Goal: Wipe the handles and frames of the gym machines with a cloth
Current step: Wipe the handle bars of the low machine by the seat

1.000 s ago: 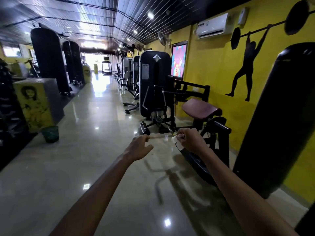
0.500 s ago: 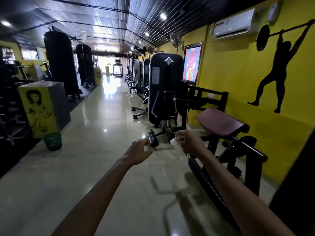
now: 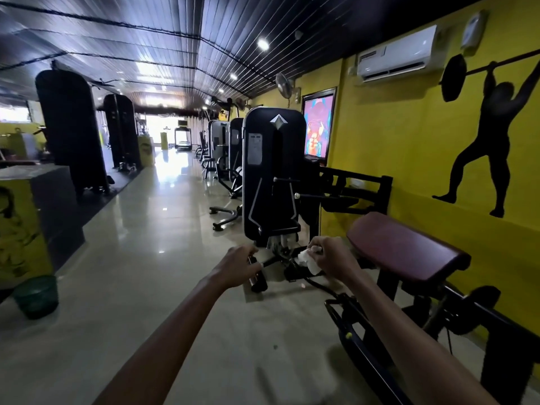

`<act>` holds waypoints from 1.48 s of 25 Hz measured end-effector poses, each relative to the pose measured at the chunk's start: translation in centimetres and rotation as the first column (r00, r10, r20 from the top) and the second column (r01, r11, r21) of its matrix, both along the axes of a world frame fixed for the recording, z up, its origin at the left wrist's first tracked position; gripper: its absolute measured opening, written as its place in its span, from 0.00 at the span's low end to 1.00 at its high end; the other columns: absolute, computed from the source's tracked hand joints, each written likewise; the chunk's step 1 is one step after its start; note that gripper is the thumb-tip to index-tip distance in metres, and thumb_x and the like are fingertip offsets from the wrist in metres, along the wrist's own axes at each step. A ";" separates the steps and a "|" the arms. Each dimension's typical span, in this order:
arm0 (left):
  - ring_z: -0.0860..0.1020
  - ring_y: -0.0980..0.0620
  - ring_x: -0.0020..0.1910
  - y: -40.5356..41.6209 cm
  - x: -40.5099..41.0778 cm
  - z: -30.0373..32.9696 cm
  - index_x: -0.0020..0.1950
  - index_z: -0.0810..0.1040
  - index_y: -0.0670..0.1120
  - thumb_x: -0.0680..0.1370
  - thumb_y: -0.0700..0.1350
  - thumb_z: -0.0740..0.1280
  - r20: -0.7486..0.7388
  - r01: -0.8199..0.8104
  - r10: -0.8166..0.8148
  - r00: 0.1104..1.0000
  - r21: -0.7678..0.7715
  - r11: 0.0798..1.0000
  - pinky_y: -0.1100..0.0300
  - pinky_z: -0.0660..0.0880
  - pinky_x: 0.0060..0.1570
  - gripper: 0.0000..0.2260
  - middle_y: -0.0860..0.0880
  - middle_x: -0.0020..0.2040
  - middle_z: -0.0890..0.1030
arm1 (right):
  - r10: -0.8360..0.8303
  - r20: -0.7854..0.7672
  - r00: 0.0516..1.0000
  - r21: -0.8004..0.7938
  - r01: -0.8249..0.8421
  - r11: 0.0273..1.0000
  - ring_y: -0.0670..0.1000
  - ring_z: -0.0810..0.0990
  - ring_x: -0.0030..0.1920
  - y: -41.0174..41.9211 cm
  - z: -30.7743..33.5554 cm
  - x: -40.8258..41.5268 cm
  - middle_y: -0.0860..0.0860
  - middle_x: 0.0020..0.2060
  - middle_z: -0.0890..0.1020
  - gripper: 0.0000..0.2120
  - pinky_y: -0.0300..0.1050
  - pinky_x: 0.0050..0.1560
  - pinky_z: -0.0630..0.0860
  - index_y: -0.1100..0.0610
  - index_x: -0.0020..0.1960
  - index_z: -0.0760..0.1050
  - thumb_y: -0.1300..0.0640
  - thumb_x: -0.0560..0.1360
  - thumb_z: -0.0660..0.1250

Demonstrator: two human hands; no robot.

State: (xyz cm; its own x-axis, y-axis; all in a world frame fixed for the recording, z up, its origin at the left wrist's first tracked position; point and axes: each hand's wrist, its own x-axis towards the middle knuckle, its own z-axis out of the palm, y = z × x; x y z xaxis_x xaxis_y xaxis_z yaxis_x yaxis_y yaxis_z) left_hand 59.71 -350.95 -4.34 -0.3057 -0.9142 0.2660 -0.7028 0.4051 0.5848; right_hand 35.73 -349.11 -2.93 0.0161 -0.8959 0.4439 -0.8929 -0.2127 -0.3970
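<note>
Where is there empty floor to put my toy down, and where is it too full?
Bare shiny floor runs between the green bucket on the left and the black machine ahead. It is crowded by the maroon pad, where the left hand, the right hand with its white cloth, and dark frame bars sit.

Yellow wall [image 3: 394,141] with a lifter silhouette [image 3: 491,135], glossy pale floor [image 3: 152,235], dark slatted ceiling [image 3: 181,33] with spotlights.
</note>
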 end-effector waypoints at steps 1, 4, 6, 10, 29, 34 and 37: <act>0.75 0.47 0.61 -2.6 0.0 0.4 0.68 0.73 0.41 0.76 0.46 0.68 -0.009 0.001 -0.001 1.000 0.002 1.000 0.60 0.71 0.57 0.21 0.43 0.64 0.76 | -0.008 0.012 1.000 -0.003 0.008 1.000 0.52 0.83 0.44 -2.3 0.3 0.1 0.55 0.44 0.85 0.05 0.44 0.37 0.76 0.59 0.48 0.81 0.59 0.74 0.67; 0.75 0.47 0.61 -9.0 -0.6 0.4 0.67 0.73 0.42 0.76 0.46 0.67 0.003 0.036 -0.036 0.999 0.020 0.999 0.61 0.70 0.56 0.20 0.43 0.64 0.76 | -0.044 0.006 0.999 0.017 0.044 0.999 0.53 0.82 0.42 -8.8 0.0 0.2 0.56 0.43 0.85 0.06 0.46 0.38 0.78 0.59 0.48 0.80 0.58 0.74 0.68; 0.74 0.47 0.62 -12.3 -0.7 0.2 0.67 0.73 0.43 0.76 0.46 0.67 0.020 0.055 -0.055 0.998 0.022 0.998 0.61 0.68 0.55 0.20 0.43 0.64 0.76 | -0.064 -0.001 0.998 0.043 0.064 0.997 0.52 0.82 0.40 -12.0 -0.2 0.1 0.56 0.43 0.85 0.06 0.45 0.35 0.77 0.58 0.49 0.81 0.57 0.74 0.68; 0.74 0.47 0.62 -22.8 0.3 -0.5 0.66 0.74 0.43 0.76 0.44 0.68 -0.001 0.053 -0.053 0.999 0.004 0.999 0.60 0.69 0.55 0.19 0.44 0.63 0.77 | -0.075 -0.016 0.997 0.048 0.076 0.996 0.48 0.78 0.37 -22.5 -1.4 0.4 0.52 0.42 0.83 0.06 0.38 0.31 0.67 0.57 0.49 0.80 0.56 0.76 0.67; 0.77 0.50 0.55 -68.8 -6.1 -3.4 0.65 0.74 0.41 0.76 0.45 0.68 0.038 0.252 -0.253 0.967 0.024 0.967 0.63 0.70 0.50 0.18 0.45 0.59 0.78 | -0.304 -0.033 0.952 0.122 0.306 0.944 0.49 0.78 0.37 -64.0 -4.5 -5.2 0.50 0.42 0.82 0.07 0.43 0.32 0.74 0.56 0.48 0.78 0.53 0.76 0.65; 0.74 0.50 0.61 -79.9 -12.2 -1.8 0.66 0.73 0.41 0.78 0.44 0.66 0.084 0.472 -0.470 0.879 -0.004 0.882 0.64 0.68 0.56 0.17 0.46 0.61 0.76 | -0.509 0.029 0.860 0.137 0.501 0.855 0.54 0.80 0.40 -69.7 -5.2 -11.0 0.54 0.39 0.82 0.07 0.46 0.34 0.73 0.57 0.42 0.78 0.53 0.74 0.67; 0.73 0.48 0.64 -83.2 -18.7 -2.9 0.68 0.71 0.41 0.78 0.46 0.65 0.096 0.583 -0.581 0.808 0.015 0.813 0.60 0.68 0.61 0.19 0.45 0.65 0.75 | -0.646 0.008 0.763 0.167 0.636 0.754 0.57 0.79 0.42 -69.3 -6.0 -15.2 0.56 0.41 0.83 0.06 0.43 0.33 0.64 0.57 0.42 0.78 0.55 0.74 0.66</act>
State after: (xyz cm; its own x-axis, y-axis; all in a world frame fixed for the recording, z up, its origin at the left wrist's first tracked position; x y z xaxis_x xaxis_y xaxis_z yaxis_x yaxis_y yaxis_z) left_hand 40.99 -434.12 -7.25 -0.8028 -0.5534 0.2220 -0.3826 0.7636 0.5202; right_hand 20.51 -418.39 -8.88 -0.6078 -0.7399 0.2883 -0.7717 0.4648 -0.4340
